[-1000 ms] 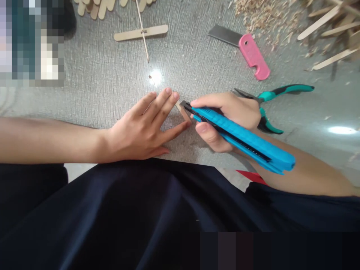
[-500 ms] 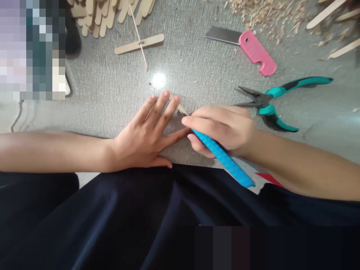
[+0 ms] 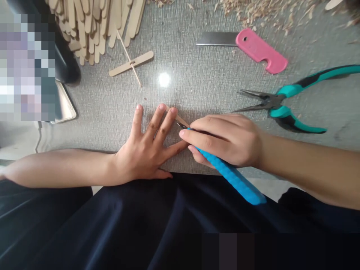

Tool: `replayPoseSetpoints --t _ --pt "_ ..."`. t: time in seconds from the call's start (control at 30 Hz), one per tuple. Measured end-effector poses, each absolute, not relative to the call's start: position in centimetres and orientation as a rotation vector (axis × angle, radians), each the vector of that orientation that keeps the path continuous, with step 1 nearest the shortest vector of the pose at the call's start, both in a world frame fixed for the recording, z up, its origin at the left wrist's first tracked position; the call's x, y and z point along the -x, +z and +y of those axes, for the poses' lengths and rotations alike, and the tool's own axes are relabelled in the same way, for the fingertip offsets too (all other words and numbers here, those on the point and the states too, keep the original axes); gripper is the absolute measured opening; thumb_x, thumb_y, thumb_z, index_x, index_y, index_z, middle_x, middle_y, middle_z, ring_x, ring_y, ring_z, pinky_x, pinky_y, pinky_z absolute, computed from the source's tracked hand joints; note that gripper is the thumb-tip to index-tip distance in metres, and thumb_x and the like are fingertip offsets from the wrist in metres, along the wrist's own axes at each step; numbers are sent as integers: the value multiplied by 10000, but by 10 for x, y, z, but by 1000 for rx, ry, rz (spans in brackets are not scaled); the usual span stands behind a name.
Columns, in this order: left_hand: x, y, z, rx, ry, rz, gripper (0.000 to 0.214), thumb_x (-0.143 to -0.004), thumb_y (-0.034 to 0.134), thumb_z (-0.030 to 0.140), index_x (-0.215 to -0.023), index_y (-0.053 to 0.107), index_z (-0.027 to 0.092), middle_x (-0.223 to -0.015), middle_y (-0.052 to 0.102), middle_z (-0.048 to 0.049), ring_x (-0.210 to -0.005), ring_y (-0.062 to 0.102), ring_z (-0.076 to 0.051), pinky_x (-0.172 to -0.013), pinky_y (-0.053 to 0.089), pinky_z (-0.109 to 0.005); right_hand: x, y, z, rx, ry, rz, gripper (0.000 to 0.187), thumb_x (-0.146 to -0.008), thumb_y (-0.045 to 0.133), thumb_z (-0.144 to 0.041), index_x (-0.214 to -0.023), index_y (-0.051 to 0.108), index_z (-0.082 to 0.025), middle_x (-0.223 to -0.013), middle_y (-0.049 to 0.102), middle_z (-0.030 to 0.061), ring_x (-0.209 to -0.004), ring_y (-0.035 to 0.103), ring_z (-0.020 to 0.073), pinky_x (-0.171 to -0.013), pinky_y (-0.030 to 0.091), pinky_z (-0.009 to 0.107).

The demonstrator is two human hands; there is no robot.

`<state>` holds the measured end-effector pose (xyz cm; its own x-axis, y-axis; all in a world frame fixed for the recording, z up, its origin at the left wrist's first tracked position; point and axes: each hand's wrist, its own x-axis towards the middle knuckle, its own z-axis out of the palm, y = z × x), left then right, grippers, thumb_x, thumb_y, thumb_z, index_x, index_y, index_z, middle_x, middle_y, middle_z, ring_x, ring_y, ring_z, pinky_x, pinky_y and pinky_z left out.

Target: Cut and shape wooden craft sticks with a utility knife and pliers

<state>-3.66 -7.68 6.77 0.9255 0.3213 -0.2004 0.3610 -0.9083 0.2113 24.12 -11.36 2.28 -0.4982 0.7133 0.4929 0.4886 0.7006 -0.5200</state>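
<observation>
Left hand (image 3: 146,146) lies palm down on the gray surface (image 3: 98,120), near side, fingers spread; the middle and ring fingers sit closer together than the rest. Small wood stick (image 3: 182,120) lies slantwise on the surface between the two hands, its far end by those two fingertips, its near end running to the right hand (image 3: 227,138). Right hand's fingers are wrapped around the blue cutter (image 3: 233,172), pinching it close to the front. Cutter's metal tip is just beside the stick; can't tell if the edge touches wood. Its back end points near-right, over dark clothing (image 3: 135,221).

Right side, beyond the right hand: pliers (image 3: 272,101), jaws apart, pointing left. Farther: pink knife (image 3: 258,48), blade out, pointing left. Shavings (image 3: 250,11) scattered at the far right.

Far left: stick pile (image 3: 87,26), many flat ones overlapping. Just near of it, flat stick (image 3: 144,58) with thin stick (image 3: 137,77) crossing its middle. Left edge: black object (image 3: 69,63), partly blurred out, with a flat pale-edged item (image 3: 67,105) and cable (image 3: 38,138) beside it.
</observation>
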Motion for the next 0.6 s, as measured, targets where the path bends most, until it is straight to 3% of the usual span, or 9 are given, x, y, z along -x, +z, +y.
replayPoseSetpoints --t 0.3,0.6 --pt "41 64 -80 -2879 -232 538 1229 -890 757 934 -1879 302 365 -1932 369 -218 -1797 336 -574 -1354 395 -954 -246 26 -113 951 487 -2230 193 -1156 647 -313 -1301 772 -340 -963 815 -6 -803 762 172 -709 653 306" --pt "40 65 -79 -2881 -227 523 1272 -906 712 970 -1894 220 339 -1944 322 -252 -1788 350 -584 -1365 383 -942 -247 33 -111 848 322 -2281 209 -1130 665 -223 -1321 716 -157 -999 807 71 -835 775 194 -708 656 316"
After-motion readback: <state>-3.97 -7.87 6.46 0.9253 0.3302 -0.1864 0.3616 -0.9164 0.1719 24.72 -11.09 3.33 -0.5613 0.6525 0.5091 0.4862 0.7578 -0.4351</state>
